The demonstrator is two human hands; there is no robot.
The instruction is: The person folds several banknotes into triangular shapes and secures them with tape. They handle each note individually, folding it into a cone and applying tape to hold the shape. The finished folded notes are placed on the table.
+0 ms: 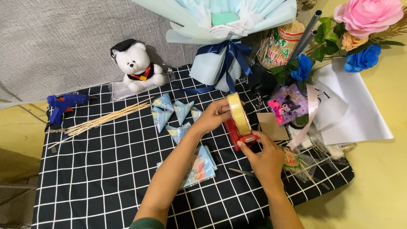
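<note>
A red tape dispenser (237,135) with a roll of clear yellowish tape (238,113) stands on the black checked cloth (106,169). My left hand (214,115) grips the roll from the left side. My right hand (260,157) is at the dispenser's front end, thumb and fingers on the cutter. Several folded paper cones (174,114) lie just left of my left hand. A stack of folded blue and orange papers (201,167) lies under my left forearm.
A bundle of bamboo skewers (101,121) and a blue glue gun (63,104) lie at the left. A white teddy bear (135,65), a pale blue bouquet wrap (224,38), artificial flowers (360,29), a skewer pack (282,44), scissors (243,171) and white paper (360,106) lie around.
</note>
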